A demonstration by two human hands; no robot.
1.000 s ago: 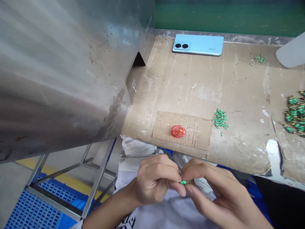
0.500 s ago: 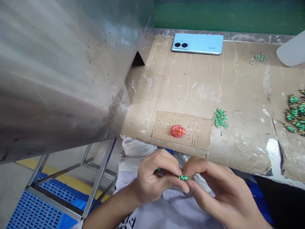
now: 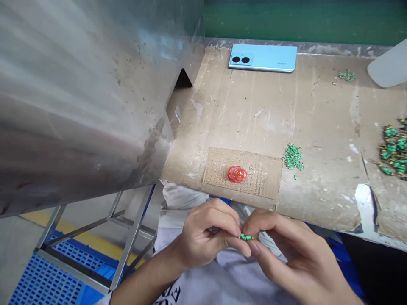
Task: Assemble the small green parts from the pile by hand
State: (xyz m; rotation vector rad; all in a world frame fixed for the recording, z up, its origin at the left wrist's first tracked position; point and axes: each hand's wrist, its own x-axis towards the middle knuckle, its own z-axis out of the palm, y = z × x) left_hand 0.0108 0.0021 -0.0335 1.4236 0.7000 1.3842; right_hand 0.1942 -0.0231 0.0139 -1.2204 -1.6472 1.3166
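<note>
A small green part [image 3: 246, 237] with a yellowish metal end sits between the fingertips of my two hands, in front of the table edge. My left hand [image 3: 208, 235] is closed, its thumb and forefinger pinching the part's left end. From the other side my right hand [image 3: 286, 248] grips it between thumb and forefinger. Just beyond the hands lies a flat cardboard piece [image 3: 270, 180], with a glossy red blob [image 3: 237, 174] on it. To its right is a heap of tiny green pieces [image 3: 293, 156].
A light blue phone [image 3: 263, 58] lies at the back of the cardboard-covered table [image 3: 241, 110]. Larger green and brass-coloured parts [image 3: 394, 148] are piled at the right, near a white container [image 3: 389, 65]. A big metal housing [image 3: 95, 97] blocks the left, above a metal stool frame [image 3: 127, 250].
Both hands keep almost the same position around the small green part. My left fingers have shifted slightly, and the green bit seen inside that hand earlier is now hidden.
</note>
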